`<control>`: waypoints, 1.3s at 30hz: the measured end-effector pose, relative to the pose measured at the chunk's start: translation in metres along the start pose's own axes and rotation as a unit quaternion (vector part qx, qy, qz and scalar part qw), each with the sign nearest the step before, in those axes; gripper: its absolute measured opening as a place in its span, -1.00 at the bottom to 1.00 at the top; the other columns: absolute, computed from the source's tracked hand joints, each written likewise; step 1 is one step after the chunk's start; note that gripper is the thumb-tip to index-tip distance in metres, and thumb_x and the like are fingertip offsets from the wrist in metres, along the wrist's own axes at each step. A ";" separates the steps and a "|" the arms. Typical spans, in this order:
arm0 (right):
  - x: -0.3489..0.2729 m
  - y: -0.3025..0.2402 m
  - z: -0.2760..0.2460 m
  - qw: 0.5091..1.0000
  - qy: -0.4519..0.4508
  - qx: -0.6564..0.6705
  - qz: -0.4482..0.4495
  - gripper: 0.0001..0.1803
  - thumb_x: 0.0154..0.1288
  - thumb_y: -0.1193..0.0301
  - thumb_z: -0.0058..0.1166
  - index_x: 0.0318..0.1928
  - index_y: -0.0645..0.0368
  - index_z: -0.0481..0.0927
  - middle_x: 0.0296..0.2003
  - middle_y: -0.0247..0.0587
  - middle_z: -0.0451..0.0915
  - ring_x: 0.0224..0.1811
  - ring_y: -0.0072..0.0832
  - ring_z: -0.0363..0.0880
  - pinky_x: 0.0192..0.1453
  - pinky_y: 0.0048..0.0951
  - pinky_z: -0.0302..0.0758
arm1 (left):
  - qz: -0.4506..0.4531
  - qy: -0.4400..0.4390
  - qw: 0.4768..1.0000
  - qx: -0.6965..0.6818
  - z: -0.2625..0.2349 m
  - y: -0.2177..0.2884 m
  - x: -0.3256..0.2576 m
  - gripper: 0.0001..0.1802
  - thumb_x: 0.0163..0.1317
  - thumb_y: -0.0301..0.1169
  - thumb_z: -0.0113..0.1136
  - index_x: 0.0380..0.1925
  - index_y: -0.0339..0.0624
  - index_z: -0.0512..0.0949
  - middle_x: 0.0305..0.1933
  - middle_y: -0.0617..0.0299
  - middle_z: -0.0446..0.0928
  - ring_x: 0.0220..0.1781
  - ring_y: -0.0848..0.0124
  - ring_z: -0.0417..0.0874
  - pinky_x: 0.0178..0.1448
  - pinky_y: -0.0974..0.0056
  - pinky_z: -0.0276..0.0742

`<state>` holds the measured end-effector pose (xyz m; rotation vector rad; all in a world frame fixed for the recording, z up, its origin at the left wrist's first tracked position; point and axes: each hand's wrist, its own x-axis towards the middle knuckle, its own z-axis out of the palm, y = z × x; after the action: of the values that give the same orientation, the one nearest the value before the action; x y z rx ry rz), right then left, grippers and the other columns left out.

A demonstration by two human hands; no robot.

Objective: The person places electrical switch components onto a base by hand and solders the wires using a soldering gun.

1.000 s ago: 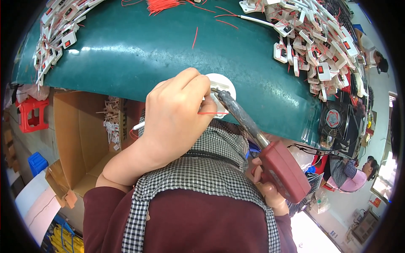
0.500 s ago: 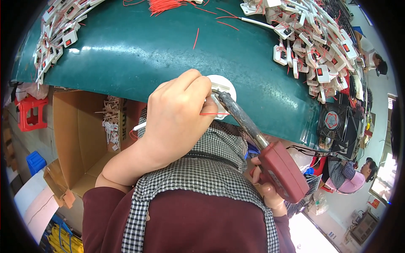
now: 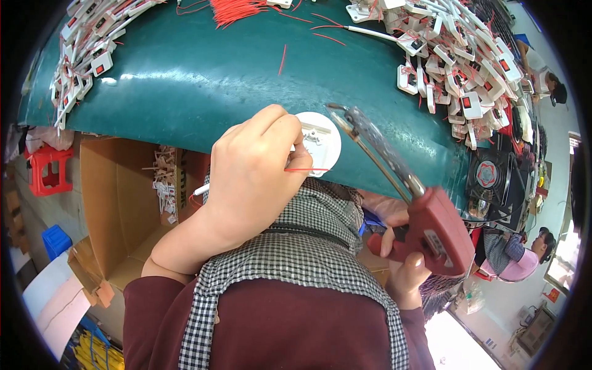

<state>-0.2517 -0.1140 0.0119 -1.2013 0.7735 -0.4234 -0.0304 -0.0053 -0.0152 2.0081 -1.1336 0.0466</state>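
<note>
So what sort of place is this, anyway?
Probably an assembly workshop or small factory: the right hand holds what looks like a soldering gun, and a big heap of white switches and a bunch of red wires lie on the green table.

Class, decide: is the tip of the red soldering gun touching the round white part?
Apart. The head view shows a strip of green tabletop between the tip of the soldering gun and the round white part.

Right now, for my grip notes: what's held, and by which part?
Right hand holds the red soldering gun by its handle; left hand holds the white disc near its left side, contact hidden.
</note>
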 end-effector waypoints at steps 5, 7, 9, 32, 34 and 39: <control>0.004 -0.008 0.005 1.000 -0.018 0.011 0.024 -0.01 -0.10 0.03 0.43 0.23 0.37 0.28 -0.06 0.05 0.54 -0.36 -0.46 0.53 -0.20 -0.47 0.47 | 0.000 -0.009 1.000 -0.010 -0.002 -0.002 -0.001 -0.81 -0.16 -0.67 0.23 -0.55 -0.27 0.42 -0.48 0.16 0.48 -0.47 0.24 0.55 -0.42 0.26 0.47; 0.004 0.001 0.001 0.999 -0.028 -0.001 -0.042 -0.02 -0.09 0.00 0.41 0.22 0.37 0.31 -0.06 0.04 0.54 -0.36 -0.47 0.52 -0.20 -0.45 0.46 | -0.006 -0.009 1.000 -0.017 -0.002 -0.002 -0.001 -0.81 -0.16 -0.68 0.23 -0.54 -0.27 0.42 -0.48 0.16 0.48 -0.46 0.24 0.56 -0.41 0.27 0.48; 0.002 0.001 -0.004 0.999 -0.031 -0.002 -0.034 -0.01 -0.11 -0.01 0.41 0.21 0.38 0.31 -0.07 0.02 0.55 -0.36 -0.47 0.52 -0.20 -0.45 0.45 | -0.012 -0.010 1.000 -0.023 -0.001 -0.002 -0.002 -0.82 -0.15 -0.68 0.23 -0.54 -0.27 0.43 -0.47 0.16 0.49 -0.46 0.24 0.57 -0.40 0.27 0.48; -0.009 0.025 -0.040 0.977 -0.126 -0.118 -0.125 -0.16 0.01 0.37 0.39 0.26 0.38 0.26 -0.34 -0.09 0.62 -0.46 -0.50 0.59 -0.40 -0.56 0.53 | -0.001 0.016 0.999 -0.039 0.003 -0.004 -0.004 -0.81 -0.16 -0.69 0.23 -0.54 -0.26 0.43 -0.46 0.17 0.50 -0.45 0.26 0.57 -0.43 0.29 0.48; -0.006 0.025 -0.044 0.946 -0.164 -0.227 -0.163 -0.18 0.00 0.40 0.39 0.24 0.40 0.25 -0.33 -0.10 0.63 -0.45 -0.51 0.60 -0.39 -0.56 0.54 | -0.005 0.017 0.999 -0.039 0.003 -0.004 -0.005 -0.81 -0.16 -0.68 0.23 -0.55 -0.25 0.43 -0.46 0.17 0.49 -0.45 0.26 0.57 -0.43 0.28 0.47; -0.009 0.023 -0.040 0.948 -0.152 -0.229 -0.160 -0.15 0.02 0.30 0.41 0.25 0.40 0.24 -0.33 -0.11 0.64 -0.44 -0.53 0.61 -0.39 -0.59 0.54 | -0.003 0.018 0.999 -0.035 0.002 -0.004 -0.005 -0.81 -0.17 -0.67 0.24 -0.55 -0.24 0.43 -0.47 0.18 0.48 -0.47 0.25 0.56 -0.44 0.27 0.46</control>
<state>-0.2890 -0.1269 -0.0132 -1.7947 0.4144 -0.3170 -0.0310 -0.0027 -0.0212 1.9413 -1.0920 0.0382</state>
